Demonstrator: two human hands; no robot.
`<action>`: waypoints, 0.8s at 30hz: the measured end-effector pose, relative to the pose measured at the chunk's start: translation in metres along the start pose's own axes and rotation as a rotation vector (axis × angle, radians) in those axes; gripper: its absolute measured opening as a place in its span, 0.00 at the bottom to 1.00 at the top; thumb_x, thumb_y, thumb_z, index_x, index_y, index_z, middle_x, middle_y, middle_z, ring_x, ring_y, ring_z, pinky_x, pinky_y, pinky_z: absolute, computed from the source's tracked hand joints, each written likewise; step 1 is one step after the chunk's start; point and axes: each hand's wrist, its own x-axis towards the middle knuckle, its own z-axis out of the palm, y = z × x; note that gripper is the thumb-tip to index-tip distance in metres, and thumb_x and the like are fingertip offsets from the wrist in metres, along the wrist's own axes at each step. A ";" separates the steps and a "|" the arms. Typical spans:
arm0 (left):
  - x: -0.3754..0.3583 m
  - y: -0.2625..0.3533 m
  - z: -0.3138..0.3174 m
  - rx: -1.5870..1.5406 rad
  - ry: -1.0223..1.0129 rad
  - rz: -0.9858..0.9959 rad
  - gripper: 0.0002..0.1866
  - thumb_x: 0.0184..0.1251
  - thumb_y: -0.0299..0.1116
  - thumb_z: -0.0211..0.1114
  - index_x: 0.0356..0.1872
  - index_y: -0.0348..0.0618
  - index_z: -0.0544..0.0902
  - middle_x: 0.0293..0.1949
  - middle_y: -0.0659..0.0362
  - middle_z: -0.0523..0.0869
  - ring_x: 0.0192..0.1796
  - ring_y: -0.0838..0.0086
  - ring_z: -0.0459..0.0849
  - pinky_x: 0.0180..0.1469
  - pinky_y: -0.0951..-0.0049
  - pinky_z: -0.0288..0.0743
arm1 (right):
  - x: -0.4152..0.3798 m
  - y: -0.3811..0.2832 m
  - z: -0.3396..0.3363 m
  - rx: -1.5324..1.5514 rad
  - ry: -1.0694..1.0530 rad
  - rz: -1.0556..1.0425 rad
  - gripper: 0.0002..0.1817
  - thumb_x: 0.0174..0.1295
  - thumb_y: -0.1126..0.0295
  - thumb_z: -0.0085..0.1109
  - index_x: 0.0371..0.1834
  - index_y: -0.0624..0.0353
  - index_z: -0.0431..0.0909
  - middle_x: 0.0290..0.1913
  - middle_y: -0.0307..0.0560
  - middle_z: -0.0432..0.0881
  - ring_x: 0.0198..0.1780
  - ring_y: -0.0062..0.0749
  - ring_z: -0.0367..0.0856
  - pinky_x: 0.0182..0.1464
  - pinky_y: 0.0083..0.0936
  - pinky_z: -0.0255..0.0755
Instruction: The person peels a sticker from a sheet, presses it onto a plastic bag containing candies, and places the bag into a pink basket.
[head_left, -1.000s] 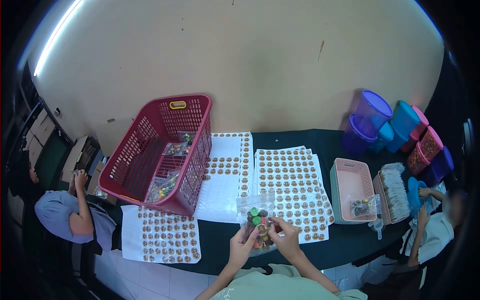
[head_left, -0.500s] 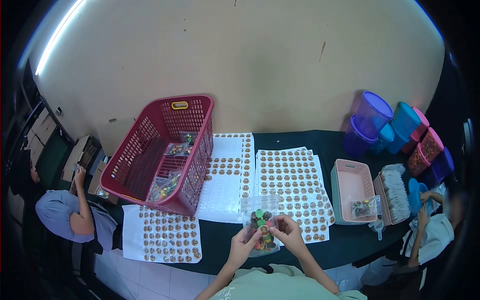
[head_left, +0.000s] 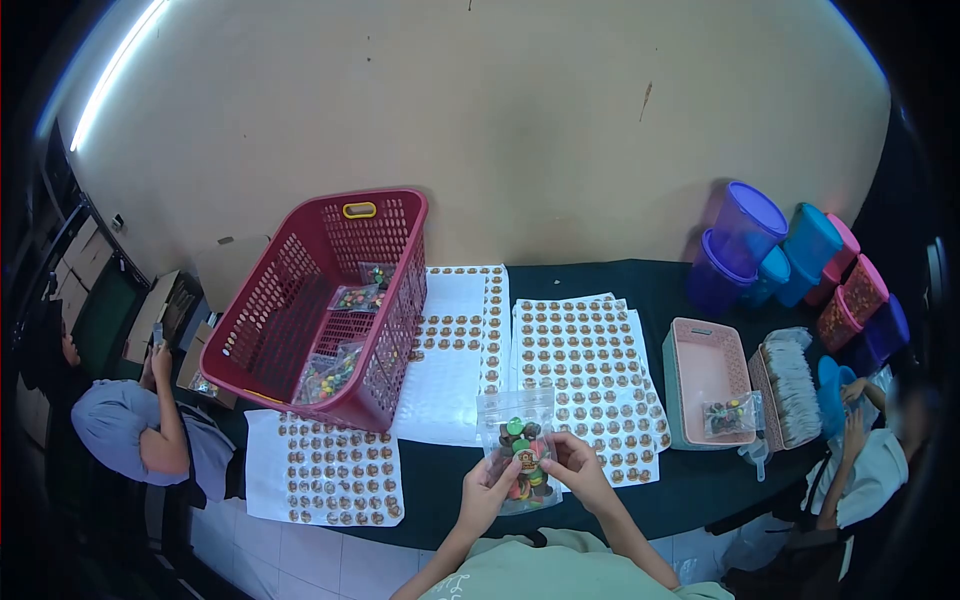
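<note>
Between my hands is a clear plastic bag of colourful candies (head_left: pixel 518 430), with a round brown sticker (head_left: pixel 527 460) on its front. My left hand (head_left: pixel 487 490) grips the bag's left side, its thumb on the front by the sticker. My right hand (head_left: pixel 578 467) pinches the right side, thumb near the sticker's other edge. The fingers behind the bag are hidden. Sheets of round stickers (head_left: pixel 580 350) lie on the table just beyond the bag, and another sticker sheet (head_left: pixel 340 470) lies to the left.
A maroon laundry basket (head_left: pixel 375 375) with several candy bags stands at left. On the right are a pink basket (head_left: pixel 690 365) holding a candy bag, a bin of flat packets (head_left: pixel 790 385) and stacked coloured tubs (head_left: pixel 750 230). One person (head_left: pixel 190 440) is at left, another (head_left: pixel 865 465) at right.
The bag in my hands has tilted very slightly to the left, and my hands have hardly moved. The people at both sides have shifted their hands a little.
</note>
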 end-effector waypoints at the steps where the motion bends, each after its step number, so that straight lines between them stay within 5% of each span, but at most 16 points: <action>1: 0.001 -0.003 0.000 -0.008 -0.001 0.004 0.16 0.62 0.29 0.57 0.48 0.30 0.71 0.40 0.58 0.79 0.41 0.82 0.76 0.43 0.82 0.71 | 0.000 0.003 -0.001 0.012 0.001 0.005 0.14 0.56 0.75 0.56 0.45 0.64 0.69 0.40 0.40 0.74 0.42 0.18 0.72 0.44 0.17 0.68; 18: 0.003 -0.010 0.000 -0.042 -0.002 0.005 0.15 0.60 0.29 0.59 0.46 0.31 0.73 0.40 0.58 0.80 0.41 0.82 0.77 0.43 0.82 0.71 | 0.001 0.007 0.000 0.077 0.023 0.020 0.15 0.54 0.76 0.56 0.45 0.63 0.68 0.38 0.40 0.74 0.40 0.17 0.73 0.42 0.17 0.69; 24: 0.001 -0.007 0.003 0.186 0.038 0.106 0.16 0.58 0.28 0.61 0.45 0.29 0.73 0.36 0.57 0.81 0.38 0.83 0.77 0.39 0.82 0.73 | 0.001 0.017 -0.002 -0.091 0.043 -0.071 0.14 0.54 0.76 0.55 0.44 0.62 0.67 0.36 0.38 0.73 0.37 0.16 0.72 0.39 0.16 0.69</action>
